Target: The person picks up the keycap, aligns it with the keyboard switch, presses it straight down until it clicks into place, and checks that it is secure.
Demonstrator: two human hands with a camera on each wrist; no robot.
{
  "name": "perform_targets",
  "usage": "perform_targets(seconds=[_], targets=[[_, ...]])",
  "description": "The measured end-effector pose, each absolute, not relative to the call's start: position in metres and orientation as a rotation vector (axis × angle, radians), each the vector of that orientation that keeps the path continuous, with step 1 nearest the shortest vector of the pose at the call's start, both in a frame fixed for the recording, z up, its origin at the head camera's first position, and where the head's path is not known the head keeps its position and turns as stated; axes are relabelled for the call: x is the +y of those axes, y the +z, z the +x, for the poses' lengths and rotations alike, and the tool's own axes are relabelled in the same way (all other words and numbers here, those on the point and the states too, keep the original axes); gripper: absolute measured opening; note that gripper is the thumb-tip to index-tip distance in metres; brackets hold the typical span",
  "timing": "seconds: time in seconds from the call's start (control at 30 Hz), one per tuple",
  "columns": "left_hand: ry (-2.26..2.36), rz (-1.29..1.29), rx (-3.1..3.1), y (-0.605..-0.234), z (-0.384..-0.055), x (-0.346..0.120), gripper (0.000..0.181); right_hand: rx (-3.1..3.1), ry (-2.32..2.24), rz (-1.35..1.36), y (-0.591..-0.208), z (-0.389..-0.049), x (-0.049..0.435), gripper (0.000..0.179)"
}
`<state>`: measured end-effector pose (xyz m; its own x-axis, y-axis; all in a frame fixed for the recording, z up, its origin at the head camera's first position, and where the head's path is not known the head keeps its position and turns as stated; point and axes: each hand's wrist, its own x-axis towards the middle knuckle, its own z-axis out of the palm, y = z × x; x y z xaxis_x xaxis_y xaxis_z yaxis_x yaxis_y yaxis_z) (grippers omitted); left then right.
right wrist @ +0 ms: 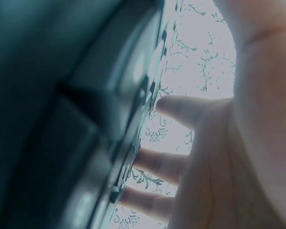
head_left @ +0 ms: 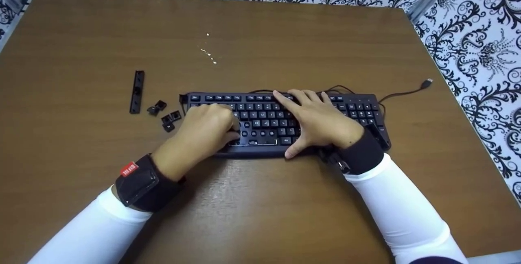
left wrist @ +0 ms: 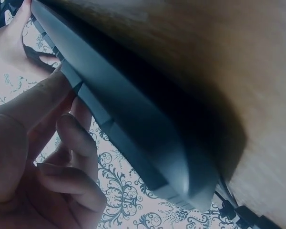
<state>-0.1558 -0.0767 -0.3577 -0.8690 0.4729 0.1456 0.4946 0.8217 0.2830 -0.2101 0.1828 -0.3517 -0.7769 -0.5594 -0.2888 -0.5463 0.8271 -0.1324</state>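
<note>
A black computer keyboard [head_left: 260,151] lies on the table, with several bare round switches in its lower rows and an uncovered spacebar slot. My left hand [head_left: 205,127] is at its lower left, thumb and forefinger pinching a keycap [left wrist: 72,76] at the front row; the other fingers are curled. The forefinger's tip is partly hidden. My right hand [head_left: 319,117] rests spread across the right half, thumb at the front edge and straight fingers reaching the top row. Left of the keyboard lie several loose keycaps [head_left: 161,105] and a long black spacebar [head_left: 137,92].
The keyboard's cable [head_left: 401,93] runs behind it to a USB plug [head_left: 426,84] at the right. Small light specks [head_left: 209,55] show on the brown table [head_left: 244,199] farther back. Patterned wallpaper [head_left: 488,56] borders the table at the back and right.
</note>
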Motion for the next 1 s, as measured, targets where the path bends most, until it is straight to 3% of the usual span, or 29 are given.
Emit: perform_targets(seconds=[1.0], targets=[[-0.39, -0.819, -2.907, -0.36, -0.1548, -0.075, 0.006, 2.678, -0.075, -0.835, -0.3514, -0.2108, 0.184, 0.141]])
